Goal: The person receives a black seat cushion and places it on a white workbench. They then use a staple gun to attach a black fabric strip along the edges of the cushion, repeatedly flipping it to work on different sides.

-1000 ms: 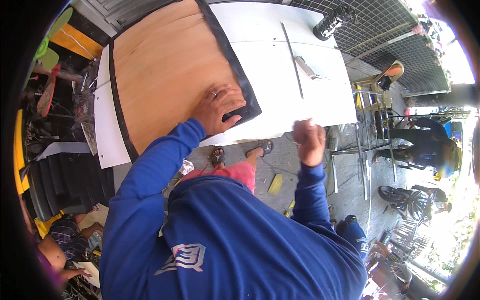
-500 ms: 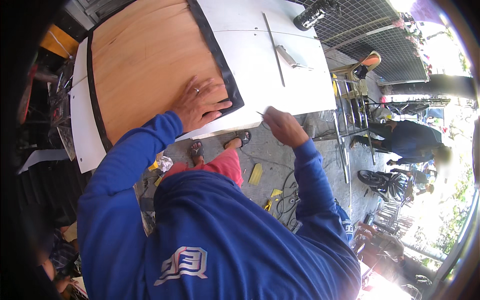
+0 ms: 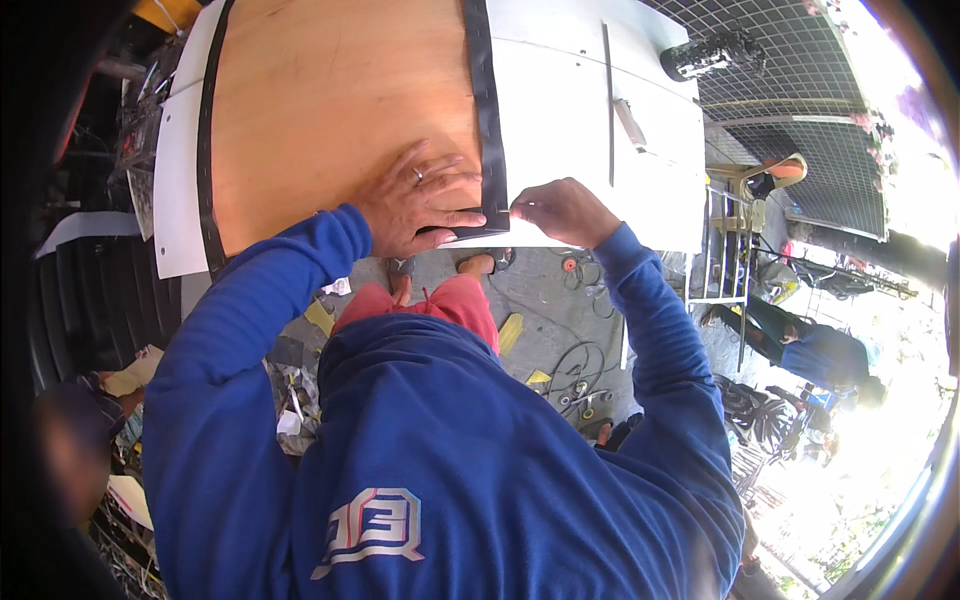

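Note:
A brown wooden board [image 3: 330, 110] with a black edge strip [image 3: 488, 110] lies on a white table [image 3: 570, 130]. My left hand [image 3: 420, 200], a ring on one finger, presses flat with spread fingers on the board's near right corner, thumb on the strip. My right hand [image 3: 565, 210] is closed in a fist just right of that corner. Its fingertips touch the strip's near end, and what they pinch is mostly hidden.
A long metal straightedge [image 3: 607, 100], a small grey tool [image 3: 630, 122] and a black cylinder [image 3: 712, 55] lie on the table's right part. Wire mesh panels [image 3: 800, 90] stand beyond. Another person in blue [image 3: 820, 355] bends at the right. Cables and scraps litter the floor [image 3: 560, 350].
My right hand, showing a thin tool tip half a second ago, has moved left from the table's edge to the strip's corner. My left hand stayed pressed on the board.

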Demonstrator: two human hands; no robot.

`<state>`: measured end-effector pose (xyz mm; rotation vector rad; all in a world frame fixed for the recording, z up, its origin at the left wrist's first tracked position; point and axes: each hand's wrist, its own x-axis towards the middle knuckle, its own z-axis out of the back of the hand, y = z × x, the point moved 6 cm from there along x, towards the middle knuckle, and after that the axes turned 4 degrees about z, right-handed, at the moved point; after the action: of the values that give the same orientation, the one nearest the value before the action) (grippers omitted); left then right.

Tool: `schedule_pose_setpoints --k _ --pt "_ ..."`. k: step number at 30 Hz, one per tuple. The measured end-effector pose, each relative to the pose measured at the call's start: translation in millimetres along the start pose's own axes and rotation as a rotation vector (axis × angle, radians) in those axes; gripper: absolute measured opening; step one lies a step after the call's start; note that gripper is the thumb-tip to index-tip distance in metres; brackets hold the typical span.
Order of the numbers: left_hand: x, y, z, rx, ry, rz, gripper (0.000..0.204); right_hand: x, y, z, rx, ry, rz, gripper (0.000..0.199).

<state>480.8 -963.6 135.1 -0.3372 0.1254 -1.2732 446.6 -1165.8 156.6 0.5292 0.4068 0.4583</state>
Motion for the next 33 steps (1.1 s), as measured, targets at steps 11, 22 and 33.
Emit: schedule_pose_setpoints --k 11,22,33 --pt "1 2 4 -0.010 -0.021 -0.007 0.041 13 -13 8 0.100 0.078 -0.012 0.023" --pt "2 1 5 -0.066 -0.012 0.032 0.043 35 -8 15 0.020 0.213 0.058 0.015" --pt "2 0 8 -0.020 -0.048 -0.022 0.044 19 -40 -30 0.597 -0.043 0.149 0.005"
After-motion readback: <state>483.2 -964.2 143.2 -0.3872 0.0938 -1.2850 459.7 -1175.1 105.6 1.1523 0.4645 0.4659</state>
